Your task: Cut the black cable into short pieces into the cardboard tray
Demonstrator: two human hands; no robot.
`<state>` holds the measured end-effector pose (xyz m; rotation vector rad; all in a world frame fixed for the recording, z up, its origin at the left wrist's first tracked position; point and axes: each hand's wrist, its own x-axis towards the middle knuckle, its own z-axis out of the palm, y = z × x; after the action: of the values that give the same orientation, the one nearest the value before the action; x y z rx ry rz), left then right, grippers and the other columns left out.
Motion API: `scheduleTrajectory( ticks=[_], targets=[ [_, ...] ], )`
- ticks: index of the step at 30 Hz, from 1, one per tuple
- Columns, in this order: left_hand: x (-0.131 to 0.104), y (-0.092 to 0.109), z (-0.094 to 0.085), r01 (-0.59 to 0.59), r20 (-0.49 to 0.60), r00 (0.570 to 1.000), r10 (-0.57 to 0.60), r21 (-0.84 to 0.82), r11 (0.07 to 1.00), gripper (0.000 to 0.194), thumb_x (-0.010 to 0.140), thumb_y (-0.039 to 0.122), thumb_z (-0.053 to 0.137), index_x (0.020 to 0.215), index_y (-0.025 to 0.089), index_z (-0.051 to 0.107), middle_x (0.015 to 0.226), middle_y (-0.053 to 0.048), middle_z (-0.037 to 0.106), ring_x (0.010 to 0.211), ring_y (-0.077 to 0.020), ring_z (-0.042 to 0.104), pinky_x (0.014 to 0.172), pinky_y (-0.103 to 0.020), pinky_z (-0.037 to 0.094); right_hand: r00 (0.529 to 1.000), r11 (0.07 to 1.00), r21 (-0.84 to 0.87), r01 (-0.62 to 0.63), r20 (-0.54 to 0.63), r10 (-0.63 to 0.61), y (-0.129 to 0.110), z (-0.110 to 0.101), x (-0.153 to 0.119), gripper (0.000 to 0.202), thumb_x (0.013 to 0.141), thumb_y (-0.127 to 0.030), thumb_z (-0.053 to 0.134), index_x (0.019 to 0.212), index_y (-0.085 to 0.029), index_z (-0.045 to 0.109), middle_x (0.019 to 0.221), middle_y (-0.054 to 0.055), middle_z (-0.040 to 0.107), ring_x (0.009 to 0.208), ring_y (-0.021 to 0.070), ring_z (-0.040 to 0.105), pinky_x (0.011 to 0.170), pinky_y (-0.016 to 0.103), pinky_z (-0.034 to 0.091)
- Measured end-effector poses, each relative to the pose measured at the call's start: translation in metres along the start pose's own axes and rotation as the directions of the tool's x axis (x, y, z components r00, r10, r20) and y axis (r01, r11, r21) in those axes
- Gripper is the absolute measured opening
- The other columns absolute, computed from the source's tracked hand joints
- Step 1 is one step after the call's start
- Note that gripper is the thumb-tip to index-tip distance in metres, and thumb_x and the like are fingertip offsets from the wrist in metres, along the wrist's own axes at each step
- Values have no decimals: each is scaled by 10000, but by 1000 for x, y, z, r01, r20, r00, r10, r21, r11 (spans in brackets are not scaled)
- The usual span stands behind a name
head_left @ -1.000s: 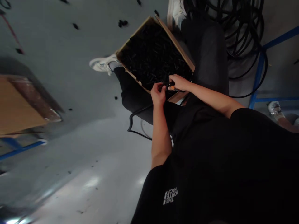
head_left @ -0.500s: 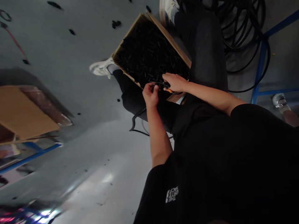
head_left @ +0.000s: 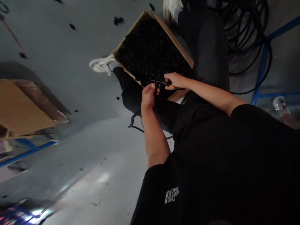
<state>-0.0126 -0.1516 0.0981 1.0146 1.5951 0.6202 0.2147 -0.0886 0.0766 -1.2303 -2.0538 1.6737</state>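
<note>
My right hand point(head_left: 175, 80) is closed round the handles of a pair of scissors point(head_left: 172, 87) with orange and black grips. Their dark blades point left, toward the fingers of my other hand. My left hand point(head_left: 148, 95) is pinched shut on a thin black tube, whose held end hardly shows against the dark background. A bend of black tube point(head_left: 132, 122) hangs beside my left wrist. Both hands are over the near edge of a cardboard box point(head_left: 179, 42), filled with short cut black tube pieces point(head_left: 150, 47), standing between my legs.
Coiled black tubing point(head_left: 246, 28) lies at upper right, by a blue metal frame point(head_left: 262, 68). At left are another cardboard box point(head_left: 25, 106) and a blue bar point(head_left: 30, 153). Black bits point(head_left: 118, 21) are scattered on the grey floor. Another person's foot point(head_left: 278, 103) shows at far right.
My left hand has shifted slightly left, away from my right hand. The scissor blades show more clearly between the hands. The view has also moved a little.
</note>
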Motion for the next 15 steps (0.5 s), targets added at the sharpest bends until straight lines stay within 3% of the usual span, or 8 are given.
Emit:
scheduleTrajectory(
  ticks=[4,8,10,12,15],
  targets=[
    [16,-2,-7,96,121,989,-90,-45,994,567,886,794,824,836,254,659,668,-8,550,602,-172,551,615,-311,543,997,996,12,-83,-4,83,-7,-2,-5,265,874,-187,836,882,-208,572,888,-2,667,851,164,579,811,289,397],
    [34,-2,5,96,203,975,-92,-9,995,501,805,685,922,862,246,686,714,-18,645,659,-178,618,701,-322,600,986,987,49,-153,-58,155,-8,-1,-5,218,941,-214,809,927,-205,591,891,5,700,845,170,594,822,292,429],
    [41,-3,11,97,123,988,-96,-3,995,471,791,639,926,901,243,697,755,-13,675,708,-178,654,767,-327,624,972,975,38,-219,-77,222,-6,-2,-4,178,978,-227,782,976,-200,606,931,22,717,853,177,607,829,294,448],
    [47,-5,11,110,-29,993,-111,-27,994,447,802,614,908,929,237,704,808,-20,705,765,-180,693,821,-332,649,957,959,-13,-282,-72,280,-4,-4,-6,164,977,-224,781,1028,-193,628,991,46,732,892,196,635,842,302,466],
    [52,-8,-1,144,-198,966,-164,-113,983,417,827,600,870,956,233,717,902,-50,748,885,-216,758,873,-360,679,957,951,-113,-288,-9,288,-3,-7,-12,241,904,-196,825,1088,-185,669,1080,81,745,981,242,671,878,320,489]
  ],
)
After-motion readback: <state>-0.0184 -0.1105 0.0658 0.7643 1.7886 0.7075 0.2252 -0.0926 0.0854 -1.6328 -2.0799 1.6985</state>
